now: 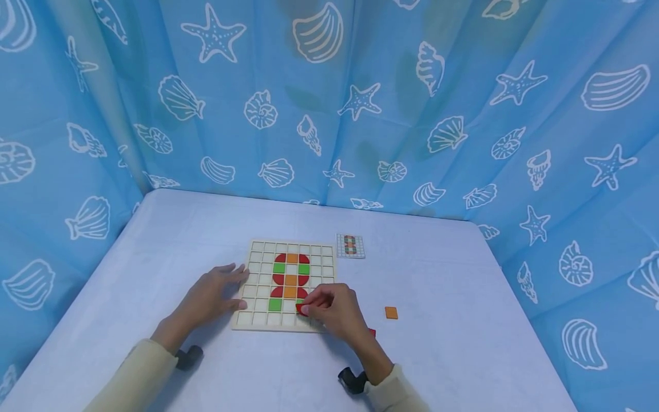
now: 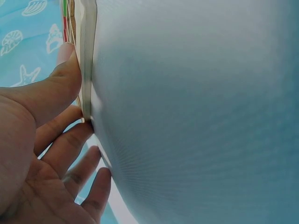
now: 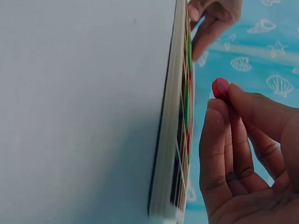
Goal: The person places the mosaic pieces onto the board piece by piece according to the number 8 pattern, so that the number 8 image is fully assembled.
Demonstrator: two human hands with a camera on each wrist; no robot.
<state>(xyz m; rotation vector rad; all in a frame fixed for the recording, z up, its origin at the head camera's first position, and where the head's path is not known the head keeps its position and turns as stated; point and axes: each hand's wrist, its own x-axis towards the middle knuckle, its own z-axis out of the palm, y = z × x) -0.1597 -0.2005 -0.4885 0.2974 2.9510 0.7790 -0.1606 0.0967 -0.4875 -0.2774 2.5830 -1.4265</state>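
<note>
A wooden grid board [image 1: 257, 328] lies on the table, with red, green and orange tiles in its middle columns. My left hand [image 1: 208, 294] rests at its left edge; in the left wrist view the thumb [image 2: 60, 77] lies along the board's edge. My right hand [image 1: 337, 312] pinches a small red tile [image 1: 301, 309] between thumb and fingertips over the lower rows. The right wrist view shows this red tile [image 3: 219, 87] held above the board's surface. A green tile [image 1: 275, 304] sits left of it, and another green one is partly covered by the right fingers.
Behind the board's right corner lies a small pattern card [image 1: 341, 252] with a printed grid. One loose orange tile [image 1: 391, 312] is on the white table to the right. Another red piece [image 1: 372, 332] is partly hidden by the right wrist. Blue shell-print curtains [image 1: 319, 189] enclose the table.
</note>
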